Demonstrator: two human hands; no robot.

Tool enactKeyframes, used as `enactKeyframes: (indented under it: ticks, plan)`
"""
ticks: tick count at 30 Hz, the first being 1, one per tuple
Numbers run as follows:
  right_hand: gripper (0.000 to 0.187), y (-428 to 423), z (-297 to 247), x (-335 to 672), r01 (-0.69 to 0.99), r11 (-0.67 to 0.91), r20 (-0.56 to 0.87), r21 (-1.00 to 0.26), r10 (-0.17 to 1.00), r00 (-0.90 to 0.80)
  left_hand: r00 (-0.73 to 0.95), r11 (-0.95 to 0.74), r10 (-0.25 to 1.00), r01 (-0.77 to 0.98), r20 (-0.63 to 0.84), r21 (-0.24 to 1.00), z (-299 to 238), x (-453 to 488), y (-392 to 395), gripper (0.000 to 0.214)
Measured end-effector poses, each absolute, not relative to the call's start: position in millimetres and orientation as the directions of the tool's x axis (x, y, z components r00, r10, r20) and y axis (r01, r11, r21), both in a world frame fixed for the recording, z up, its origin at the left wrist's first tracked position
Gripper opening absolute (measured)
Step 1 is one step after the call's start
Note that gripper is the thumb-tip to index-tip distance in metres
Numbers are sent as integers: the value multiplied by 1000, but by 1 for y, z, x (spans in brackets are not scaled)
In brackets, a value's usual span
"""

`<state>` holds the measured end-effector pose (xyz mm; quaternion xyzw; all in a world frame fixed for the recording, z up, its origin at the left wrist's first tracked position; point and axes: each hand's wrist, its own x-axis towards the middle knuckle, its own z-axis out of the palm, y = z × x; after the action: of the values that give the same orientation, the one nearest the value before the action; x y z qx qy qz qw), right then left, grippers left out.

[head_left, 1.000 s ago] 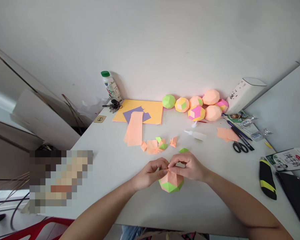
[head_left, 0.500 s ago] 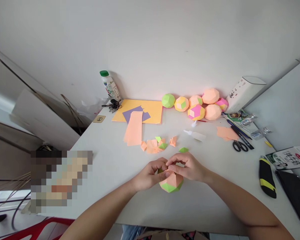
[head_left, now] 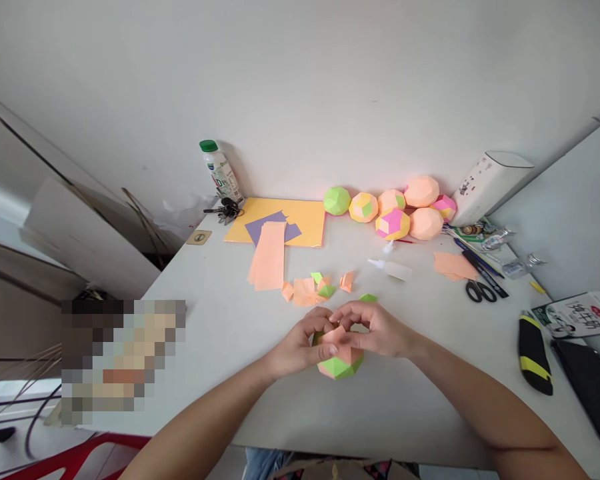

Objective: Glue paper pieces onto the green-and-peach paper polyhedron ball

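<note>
Both my hands hold a faceted paper ball of orange and green pieces just above the white table, near its front edge. My left hand grips its left side with curled fingers. My right hand pinches its top from the right, fingertips meeting those of the left. Small folded orange and green paper pieces lie just beyond the hands, and one green piece lies by my right knuckles.
Several finished paper balls sit by the wall. Orange and purple sheets, a strip stack, a bottle, keys, a glue bottle, scissors, pens, a white box and a black-yellow cutter surround the work area.
The ball has turned and dropped slightly in my hands; more green now faces me. Both hands shifted a little left and closer together on top.
</note>
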<state>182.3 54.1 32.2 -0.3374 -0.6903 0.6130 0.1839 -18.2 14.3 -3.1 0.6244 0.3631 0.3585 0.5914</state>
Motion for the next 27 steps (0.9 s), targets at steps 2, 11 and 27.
enactKeyframes:
  ticks: [2, 11, 27]
  plan:
    - [24, 53, 32, 181, 247, 25, -164, -969, 685, -710, 481, -30, 877, 34, 10, 999, -2, -18, 14, 36]
    - [22, 48, 35, 180, 236, 48, -154, -971, 630, -761, 541, -1, 841, -12, 7, 1000, 5, -15, 9, 33]
    - [21, 49, 40, 181, 272, 110, -119, -956, 702, -702, 441, 18, 898, -37, 1, 999, 5, -18, 10, 31]
